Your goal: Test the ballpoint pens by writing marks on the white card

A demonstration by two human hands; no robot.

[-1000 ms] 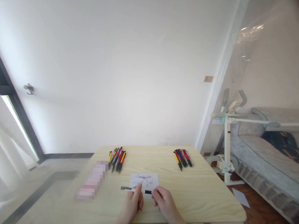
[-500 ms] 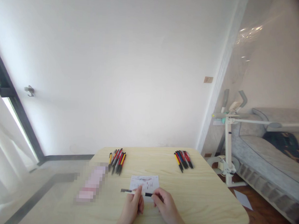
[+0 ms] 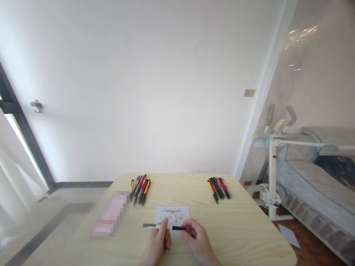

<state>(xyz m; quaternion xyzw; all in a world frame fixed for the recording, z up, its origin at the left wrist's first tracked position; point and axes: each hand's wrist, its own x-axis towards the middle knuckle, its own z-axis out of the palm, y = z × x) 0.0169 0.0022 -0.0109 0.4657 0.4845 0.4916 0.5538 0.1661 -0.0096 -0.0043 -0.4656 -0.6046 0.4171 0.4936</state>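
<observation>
A pen [image 3: 168,227] with a white barrel, a grey clip end at the left and a black end at the right lies level across both hands. My left hand [image 3: 160,238] is closed round its middle, thumb on top. Thumb and fingers of my right hand [image 3: 195,236] are closed at the pen's black end. Below the pen, a printed white card [image 3: 172,214] lies on the table, partly hidden by the hands.
On the pale wooden table [image 3: 235,229] lie a bunch of mixed-colour pens [image 3: 139,190] at the back left and another group of pens [image 3: 219,189] at the back right. A blurred pink-white patch [image 3: 110,216] shows at the left edge. An exercise machine [image 3: 271,168] stands right.
More of the pen's black end shows now, with my right fingers slightly further right along it. My left hand keeps its hold. The view has shifted a little.
</observation>
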